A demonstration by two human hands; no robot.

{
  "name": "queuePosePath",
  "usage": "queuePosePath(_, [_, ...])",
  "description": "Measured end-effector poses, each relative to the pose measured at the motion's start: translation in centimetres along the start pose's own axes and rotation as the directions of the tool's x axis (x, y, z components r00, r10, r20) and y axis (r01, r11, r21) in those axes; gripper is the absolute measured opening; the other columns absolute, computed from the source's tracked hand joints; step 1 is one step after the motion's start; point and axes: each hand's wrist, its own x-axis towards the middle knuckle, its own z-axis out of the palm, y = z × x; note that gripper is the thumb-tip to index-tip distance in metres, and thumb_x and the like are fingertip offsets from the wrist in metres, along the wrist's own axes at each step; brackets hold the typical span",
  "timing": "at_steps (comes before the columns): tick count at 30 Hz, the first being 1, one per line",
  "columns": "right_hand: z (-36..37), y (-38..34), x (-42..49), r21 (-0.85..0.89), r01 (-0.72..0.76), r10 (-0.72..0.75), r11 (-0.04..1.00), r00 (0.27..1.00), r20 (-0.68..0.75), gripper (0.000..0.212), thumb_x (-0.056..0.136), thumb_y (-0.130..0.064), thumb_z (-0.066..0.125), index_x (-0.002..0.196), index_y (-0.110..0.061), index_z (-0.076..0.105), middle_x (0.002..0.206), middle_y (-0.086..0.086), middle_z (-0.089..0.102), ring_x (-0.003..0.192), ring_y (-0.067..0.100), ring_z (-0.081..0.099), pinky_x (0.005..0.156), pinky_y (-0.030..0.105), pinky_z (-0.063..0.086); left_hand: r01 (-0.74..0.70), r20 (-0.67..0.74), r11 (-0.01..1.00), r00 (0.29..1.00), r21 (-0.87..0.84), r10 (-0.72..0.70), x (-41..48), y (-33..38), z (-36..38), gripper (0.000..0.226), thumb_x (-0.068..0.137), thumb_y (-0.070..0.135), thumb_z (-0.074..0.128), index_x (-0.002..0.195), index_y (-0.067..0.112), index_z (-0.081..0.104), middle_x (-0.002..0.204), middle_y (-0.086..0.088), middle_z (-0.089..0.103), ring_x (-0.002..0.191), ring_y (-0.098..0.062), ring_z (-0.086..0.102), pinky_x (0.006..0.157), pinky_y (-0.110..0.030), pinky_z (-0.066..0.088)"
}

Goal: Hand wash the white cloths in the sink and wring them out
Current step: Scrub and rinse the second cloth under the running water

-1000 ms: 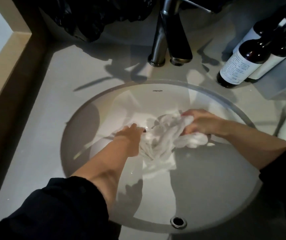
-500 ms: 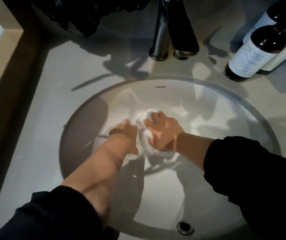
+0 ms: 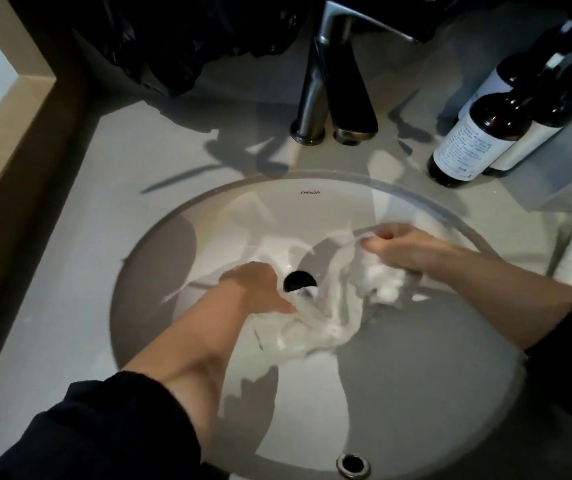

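**Down in the sink, both hands on one wet cloth**

Low in the white sink [image 3: 416,393], a sodden white cloth [image 3: 329,320] lies stretched and twisted between the person's two hands, just beside the dark drain [image 3: 300,280]. At its right end, the right hand [image 3: 406,251] has its fingers curled round a bunched, foamy wad of the cloth. At the other end, the left hand [image 3: 257,289] sits palm down with its back to the camera. It is closed over the cloth's end, which trails out from under the thumb; the fingers themselves are tucked below and blurred. Both forearms are bare, with black sleeves pushed up.

Behind the sink, a dark metal tap [image 3: 333,88] stands on the grey counter [image 3: 70,271]. Right of it stand brown bottles [image 3: 475,136] with white labels. A crumpled black bag [image 3: 173,39] sits at the back left. On the near wall of the sink is a round overflow hole [image 3: 353,465].
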Motion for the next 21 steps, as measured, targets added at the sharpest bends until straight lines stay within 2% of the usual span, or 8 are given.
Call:
queuePosePath(2, [2.6, 0.7, -0.9, -0.198, 0.179, -0.220, 0.964, 0.952, -0.213, 0.049, 0.095, -0.047, 0.045, 0.131, -0.015, 0.047, 0.128, 0.011, 0.051, 0.110, 0.028, 0.054, 0.086, 0.026, 0.044, 0.138, -0.273, 0.988, 0.955, 0.064, -0.116, 0.0, -0.1, -0.4, 0.048, 0.086, 0.059, 0.053, 0.114, 0.020, 0.056, 0.110, 0.001, 0.054, 0.111, -0.020, 0.056, 0.081, -0.029, 0.044])
queuePosePath(4, [6.0, 1.2, -2.0, -0.528, 0.275, -0.367, 0.803, 0.927, -0.075, 0.079, 0.087, -0.064, 0.017, 0.144, -0.013, 0.032, 0.143, 0.014, 0.032, 0.128, 0.036, 0.035, 0.100, 0.036, 0.036, 0.195, -0.416, 0.972, 0.901, 0.131, -0.125, 0.3, -0.2, 0.0, 0.038, 0.097, 0.043, 0.038, 0.123, 0.020, 0.053, 0.118, -0.002, 0.051, 0.114, -0.020, 0.052, 0.083, -0.028, 0.042])
queuePosePath(6, [8.6, 1.7, -1.8, -0.800, 0.270, -0.383, 0.536, 0.922, 0.055, 0.087, 0.079, -0.059, -0.006, 0.149, -0.018, 0.025, 0.148, 0.015, 0.025, 0.129, 0.039, 0.029, 0.084, 0.040, 0.044, 0.183, -0.359, 0.977, 0.924, 0.108, -0.134, 0.4, -0.1, 0.4, 0.037, 0.100, 0.034, 0.031, 0.128, 0.019, 0.048, 0.125, -0.004, 0.048, 0.117, -0.021, 0.051, 0.082, -0.031, 0.042])
queuePosePath(8, [10.3, 1.1, -0.7, -0.859, 0.289, -0.420, 0.423, 0.902, 0.097, 0.072, 0.085, -0.050, 0.008, 0.135, -0.015, 0.045, 0.130, 0.019, 0.048, 0.113, 0.039, 0.044, 0.065, 0.040, 0.049, 0.133, -0.258, 0.986, 0.961, 0.096, -0.105, 0.6, 0.3, 1.6, 0.037, 0.100, 0.029, 0.032, 0.134, 0.019, 0.041, 0.134, -0.004, 0.042, 0.124, -0.023, 0.045, 0.090, -0.036, 0.043])
queuePosePath(10, [10.7, -0.3, 0.1, -0.844, 0.334, -0.491, 0.420, 0.866, 0.098, 0.057, 0.084, -0.044, 0.023, 0.110, -0.011, 0.062, 0.102, 0.014, 0.060, 0.091, 0.035, 0.053, 0.051, 0.036, 0.048, 0.125, -0.282, 0.988, 0.955, 0.092, -0.094, 0.5, 0.3, 2.2, 0.036, 0.100, 0.026, 0.033, 0.135, 0.019, 0.039, 0.135, -0.004, 0.041, 0.125, -0.023, 0.045, 0.094, -0.038, 0.043])
queuePosePath(13, [10.8, -1.6, 2.4, -0.872, 0.340, -0.577, 0.351, 0.812, 0.085, 0.050, 0.092, -0.042, 0.022, 0.125, -0.015, 0.050, 0.123, 0.011, 0.048, 0.111, 0.032, 0.045, 0.063, 0.035, 0.039, 0.095, -0.342, 0.995, 0.935, -0.018, -0.096, 0.0, -0.1, 2.2, 0.040, 0.100, 0.041, 0.030, 0.134, 0.021, 0.038, 0.134, -0.005, 0.044, 0.122, -0.024, 0.049, 0.095, -0.036, 0.040])
queuePosePath(17, [10.2, -1.9, 3.1, -0.788, 0.375, -0.546, 0.488, 0.836, 0.060, 0.048, 0.095, -0.042, 0.028, 0.130, -0.016, 0.047, 0.137, 0.007, 0.042, 0.124, 0.026, 0.036, 0.081, 0.036, 0.042, 0.019, -0.191, 0.999, 0.981, -0.028, -0.024, -1.3, 0.2, 1.6, 0.077, 0.083, 0.075, 0.038, 0.142, 0.026, 0.030, 0.138, -0.004, 0.039, 0.128, -0.027, 0.041, 0.098, -0.043, 0.038])
queuePosePath(21, [8.7, -4.4, 2.5, -0.718, 0.268, -0.434, 0.642, 0.900, -0.051, 0.044, 0.092, -0.040, 0.030, 0.122, -0.023, 0.058, 0.125, 0.003, 0.059, 0.116, 0.026, 0.052, 0.088, 0.034, 0.046, -0.030, -0.178, 0.987, 0.982, 0.157, 0.058, -1.7, 0.8, 2.3, 0.068, 0.083, 0.066, 0.052, 0.132, 0.020, 0.041, 0.129, -0.004, 0.043, 0.112, -0.026, 0.051, 0.085, -0.039, 0.042])
